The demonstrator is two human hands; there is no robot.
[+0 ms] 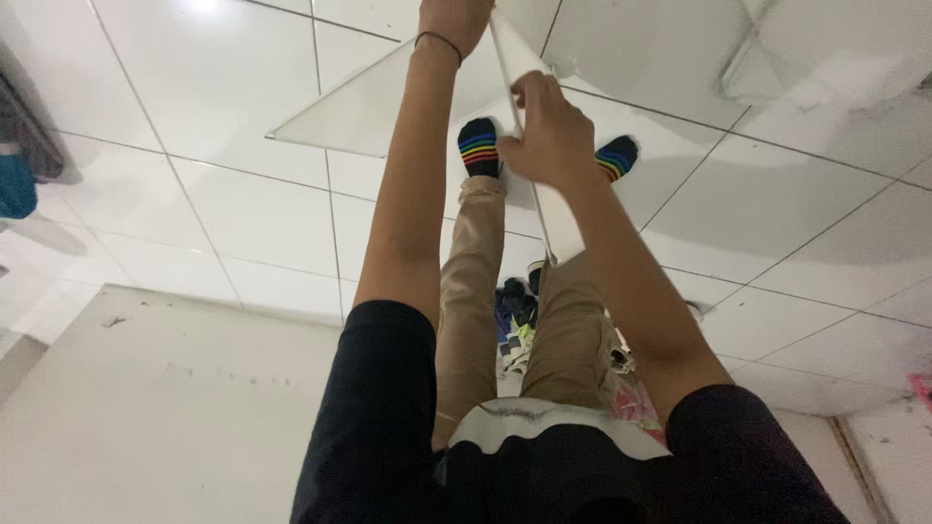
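I sit on a white tiled floor (pixel 223 194) with my legs stretched out, in khaki trousers (pixel 476 281) and black socks with rainbow stripes (pixel 478 147). Both hands hold a large thin white sheet (pixel 359 107) above my legs. My left hand (pixel 451 19), with a dark band on its wrist, grips the sheet's far end at the frame's top edge. My right hand (pixel 549 131) is closed on the sheet's folded edge nearer to me. That edge runs down as a narrow white strip (pixel 561 228) over my right leg.
A small heap of dark and coloured cloth (pixel 515 320) lies between my legs. A pale flat surface (pixel 146 408) sits at lower left. Crumpled white material (pixel 825 49) lies at upper right. Dark and blue cloth (pixel 17 165) is at the left edge.
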